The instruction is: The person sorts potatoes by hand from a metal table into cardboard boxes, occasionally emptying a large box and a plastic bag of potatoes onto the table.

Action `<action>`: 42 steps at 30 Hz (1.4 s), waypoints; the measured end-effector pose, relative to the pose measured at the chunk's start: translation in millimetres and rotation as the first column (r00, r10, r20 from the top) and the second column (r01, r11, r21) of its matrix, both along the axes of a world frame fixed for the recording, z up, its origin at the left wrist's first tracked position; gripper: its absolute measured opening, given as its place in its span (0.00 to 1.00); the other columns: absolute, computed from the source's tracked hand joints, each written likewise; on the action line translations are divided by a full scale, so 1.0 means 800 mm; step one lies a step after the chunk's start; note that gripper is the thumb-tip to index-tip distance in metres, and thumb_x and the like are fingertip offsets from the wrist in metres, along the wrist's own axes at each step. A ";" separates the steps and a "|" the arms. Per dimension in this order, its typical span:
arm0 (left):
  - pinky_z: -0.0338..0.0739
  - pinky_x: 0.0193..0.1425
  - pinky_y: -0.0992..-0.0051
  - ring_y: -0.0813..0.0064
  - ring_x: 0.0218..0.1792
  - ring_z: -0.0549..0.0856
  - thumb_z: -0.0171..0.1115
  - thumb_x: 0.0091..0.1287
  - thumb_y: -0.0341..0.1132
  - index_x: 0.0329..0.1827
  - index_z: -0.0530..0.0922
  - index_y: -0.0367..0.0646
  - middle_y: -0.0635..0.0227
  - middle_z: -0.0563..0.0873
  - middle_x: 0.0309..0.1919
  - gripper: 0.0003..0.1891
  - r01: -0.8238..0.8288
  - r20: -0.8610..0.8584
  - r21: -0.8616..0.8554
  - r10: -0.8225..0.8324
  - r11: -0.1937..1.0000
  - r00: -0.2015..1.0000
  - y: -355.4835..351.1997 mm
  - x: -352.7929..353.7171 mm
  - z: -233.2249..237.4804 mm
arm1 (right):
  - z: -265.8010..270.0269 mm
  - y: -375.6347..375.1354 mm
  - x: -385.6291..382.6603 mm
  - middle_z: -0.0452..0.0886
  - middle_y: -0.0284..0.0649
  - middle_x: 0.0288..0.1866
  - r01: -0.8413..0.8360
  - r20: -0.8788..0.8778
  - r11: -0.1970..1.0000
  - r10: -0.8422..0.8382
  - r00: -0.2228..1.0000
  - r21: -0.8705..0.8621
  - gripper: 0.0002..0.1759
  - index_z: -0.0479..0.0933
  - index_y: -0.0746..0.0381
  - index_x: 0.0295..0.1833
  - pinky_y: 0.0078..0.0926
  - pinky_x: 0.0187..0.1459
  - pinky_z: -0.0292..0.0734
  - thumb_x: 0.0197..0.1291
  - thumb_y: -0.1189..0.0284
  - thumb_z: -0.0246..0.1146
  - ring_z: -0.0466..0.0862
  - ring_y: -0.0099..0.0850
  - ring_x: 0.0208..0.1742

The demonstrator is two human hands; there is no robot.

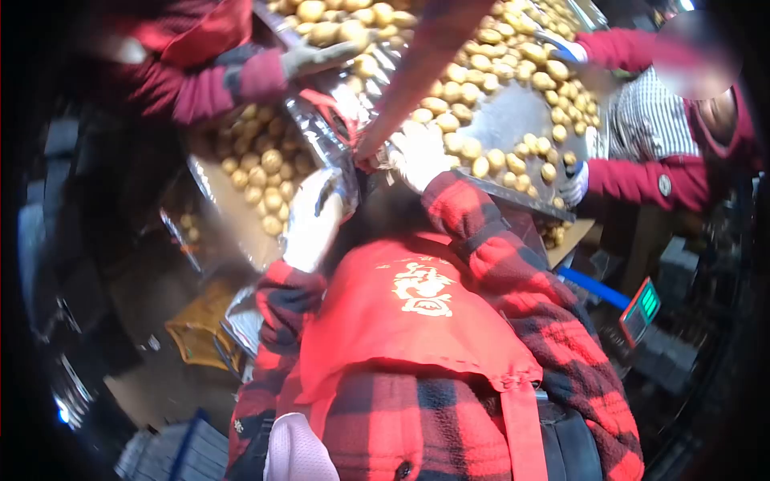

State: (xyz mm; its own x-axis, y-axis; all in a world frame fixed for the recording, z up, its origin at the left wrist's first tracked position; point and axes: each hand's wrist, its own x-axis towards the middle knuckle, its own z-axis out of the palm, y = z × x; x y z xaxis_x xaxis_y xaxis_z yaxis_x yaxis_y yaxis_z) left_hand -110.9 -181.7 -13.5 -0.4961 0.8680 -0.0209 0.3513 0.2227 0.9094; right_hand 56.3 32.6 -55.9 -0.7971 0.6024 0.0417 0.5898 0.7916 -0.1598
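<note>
My right hand (421,156), in a white glove, is at the near edge of the sorting table (505,116). Its fingers are closed beside the lower end of a long red band (413,72); what they pinch is too bright and small to make out. Lower and to the left, my left hand (313,220), also white-gloved, has its fingers curled at a dark, shiny edge. Whatever it grips is hidden. Thin red strips (329,108) lie on the shiny covering between the potatoes (473,88) and my hands.
More potatoes (269,180) fill a box at the left. Two co-workers in dark red sleeves reach in, a gloved hand (321,58) upper left and another (573,184) at right. A yellow crate (200,329) sits lower left; a scale display (640,311) stands at right.
</note>
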 end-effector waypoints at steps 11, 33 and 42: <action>0.75 0.66 0.73 0.72 0.65 0.80 0.58 0.74 0.26 0.69 0.76 0.37 0.62 0.82 0.63 0.20 0.386 0.277 -0.112 -0.345 0.916 0.897 0.038 0.075 0.027 | 0.037 0.085 0.163 0.75 0.47 0.70 0.295 -0.063 0.933 -0.288 0.956 0.206 0.28 0.75 0.51 0.69 0.63 0.74 0.58 0.63 0.64 0.62 0.74 0.50 0.70; 0.74 0.71 0.60 0.63 0.65 0.82 0.57 0.78 0.47 0.78 0.67 0.45 0.57 0.80 0.67 0.29 0.404 0.962 -0.058 -0.057 0.913 0.269 0.309 0.218 0.037 | 0.018 0.259 0.361 0.82 0.40 0.44 0.648 -0.614 0.623 -0.734 0.289 -0.439 0.23 0.74 0.62 0.62 0.29 0.36 0.81 0.60 0.78 0.67 0.81 0.33 0.39; 0.83 0.57 0.61 0.60 0.59 0.83 0.62 0.76 0.47 0.61 0.74 0.40 0.58 0.83 0.59 0.21 0.290 0.849 -0.305 0.397 0.907 -0.348 0.335 0.232 0.010 | 0.014 0.290 0.302 0.73 0.43 0.71 0.455 0.170 0.888 -0.459 0.872 0.062 0.35 0.72 0.45 0.73 0.47 0.68 0.67 0.57 0.71 0.64 0.75 0.45 0.68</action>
State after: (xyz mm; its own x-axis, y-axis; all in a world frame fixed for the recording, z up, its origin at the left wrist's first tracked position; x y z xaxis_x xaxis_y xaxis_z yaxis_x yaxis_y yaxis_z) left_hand 75.0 86.0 -5.2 0.4433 0.5878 -0.6768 -0.8683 0.4690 -0.1615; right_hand 297.8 264.4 -44.6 -0.4288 0.9016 -0.0567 0.9032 0.4291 -0.0077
